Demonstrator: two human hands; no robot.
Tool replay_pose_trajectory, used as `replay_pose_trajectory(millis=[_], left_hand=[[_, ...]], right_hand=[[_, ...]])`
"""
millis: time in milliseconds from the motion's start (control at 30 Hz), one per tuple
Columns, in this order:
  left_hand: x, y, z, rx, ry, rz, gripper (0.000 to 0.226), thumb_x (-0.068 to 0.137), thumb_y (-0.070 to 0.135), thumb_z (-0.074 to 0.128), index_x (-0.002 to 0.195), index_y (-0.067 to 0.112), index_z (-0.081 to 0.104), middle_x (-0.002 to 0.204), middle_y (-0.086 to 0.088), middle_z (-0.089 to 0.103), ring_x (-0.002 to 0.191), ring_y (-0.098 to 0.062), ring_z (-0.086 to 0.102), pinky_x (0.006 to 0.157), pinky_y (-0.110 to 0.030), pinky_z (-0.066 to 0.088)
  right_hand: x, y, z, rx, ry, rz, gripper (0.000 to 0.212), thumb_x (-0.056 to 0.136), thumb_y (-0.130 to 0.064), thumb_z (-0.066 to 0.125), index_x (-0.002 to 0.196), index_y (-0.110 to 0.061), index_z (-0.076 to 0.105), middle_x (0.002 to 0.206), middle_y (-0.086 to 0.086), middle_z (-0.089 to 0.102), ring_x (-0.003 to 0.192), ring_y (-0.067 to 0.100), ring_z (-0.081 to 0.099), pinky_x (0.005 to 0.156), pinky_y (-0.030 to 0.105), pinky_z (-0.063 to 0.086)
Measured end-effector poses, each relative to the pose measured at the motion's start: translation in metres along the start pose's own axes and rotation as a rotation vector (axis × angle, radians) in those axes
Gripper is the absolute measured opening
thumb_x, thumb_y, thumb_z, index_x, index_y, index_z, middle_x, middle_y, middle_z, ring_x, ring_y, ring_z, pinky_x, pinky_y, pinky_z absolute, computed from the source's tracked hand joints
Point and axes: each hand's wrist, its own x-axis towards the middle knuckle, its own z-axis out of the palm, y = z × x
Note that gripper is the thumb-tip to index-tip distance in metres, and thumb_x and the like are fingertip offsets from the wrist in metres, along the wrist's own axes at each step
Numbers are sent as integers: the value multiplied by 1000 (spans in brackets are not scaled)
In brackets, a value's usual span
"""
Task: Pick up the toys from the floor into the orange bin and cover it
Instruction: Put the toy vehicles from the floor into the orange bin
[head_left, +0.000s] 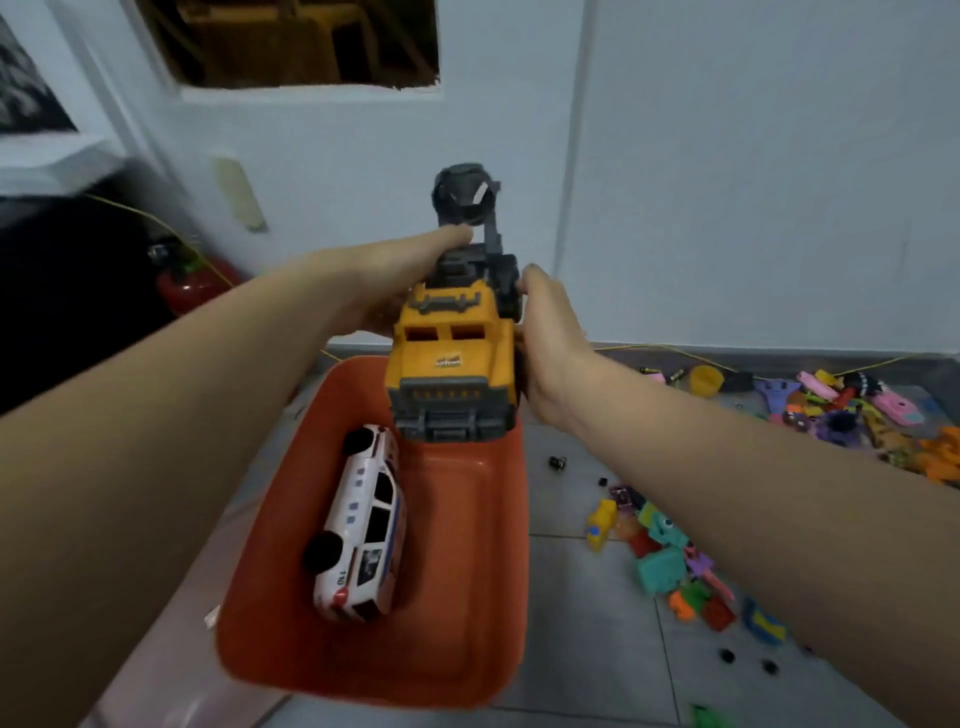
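Note:
A yellow and grey toy truck (451, 364) with a dark arm sticking up hangs above the far end of the orange bin (467, 597). My left hand (384, 280) grips its left side and my right hand (550, 343) grips its right side. Inside the bin a white toy police car (361, 525) lies along the left wall. Several small colourful toys (670, 561) are scattered on the floor to the right of the bin, and another heap of toys (857, 410) lies further right by the wall.
A white wall and door stand right behind the bin. A red fire extinguisher (189, 283) sits at the left beside dark furniture. A yellow cable (810, 366) runs along the wall's base. Small black bits (727, 656) dot the grey tiled floor.

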Motion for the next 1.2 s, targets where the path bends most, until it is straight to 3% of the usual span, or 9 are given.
replay_pose_trajectory(millis=[100, 267, 367, 633, 800, 900, 1000, 1067, 1200], left_hand=[[-12, -42, -17, 3, -98, -105, 56, 83, 74, 48, 92, 22, 69, 86, -4, 68, 78, -23, 62, 82, -37, 53], [-10, -100, 0, 61, -107, -179, 44, 90, 52, 56, 111, 14, 65, 97, -9, 75, 81, -24, 71, 71, -33, 58], [0, -120, 27, 124, -40, -203, 33, 92, 45, 59, 93, 11, 56, 79, -7, 65, 66, -20, 64, 55, -27, 51], [31, -172, 74, 256, -345, -372, 39, 99, 43, 33, 98, 13, 58, 91, -9, 68, 86, -25, 68, 83, -38, 52], [58, -165, 63, 162, -108, -251, 23, 94, 19, 40, 87, 8, 58, 90, -15, 62, 79, -30, 63, 67, -33, 48], [72, -136, 54, 102, 106, -64, 30, 92, 16, 37, 82, 2, 62, 79, -15, 67, 73, -34, 66, 70, -38, 54], [69, -86, 57, 129, 267, 208, 28, 85, 21, 41, 75, 7, 63, 73, -12, 68, 72, -32, 66, 73, -42, 57], [63, -47, 78, 65, 240, 346, 24, 83, 23, 43, 74, 11, 62, 69, -7, 65, 64, -27, 60, 66, -38, 53], [58, 19, 164, 10, -86, 421, 21, 91, 22, 46, 93, 6, 60, 80, -11, 68, 60, -22, 61, 57, -32, 51]], right_hand=[[-16, 32, 26, -119, -7, 14, 37, 72, -60, 43, 86, -27, 54, 83, 5, 64, 86, 29, 63, 86, 49, 53], [-20, 98, 33, -299, 22, 202, 85, 63, -84, 27, 125, -35, 57, 113, 4, 70, 108, 33, 64, 97, 55, 47], [-34, 109, 27, -375, 132, 244, 71, 88, -69, 24, 136, -23, 50, 128, 7, 62, 119, 32, 56, 106, 51, 40], [-8, 131, 19, -496, 136, 336, 62, 106, -45, 19, 146, -3, 40, 153, 15, 40, 141, 30, 37, 116, 37, 27], [3, 138, 13, -518, 87, 401, 67, 104, -50, 19, 147, -3, 39, 153, 14, 40, 141, 33, 37, 119, 44, 23], [5, 122, 6, -456, 61, 392, 65, 103, -51, 27, 135, -1, 51, 134, 23, 57, 120, 37, 58, 104, 46, 47], [5, 84, -11, -252, -4, 294, 47, 106, -36, 29, 114, 3, 54, 90, 25, 65, 67, 32, 65, 54, 32, 56], [8, 53, -42, -245, 63, 164, 31, 104, -26, 33, 98, -3, 53, 73, 18, 60, 49, 25, 55, 41, 25, 45], [10, 20, -143, -276, 331, 39, 17, 97, -17, 41, 94, -6, 53, 74, 16, 57, 49, 23, 52, 44, 23, 40]])
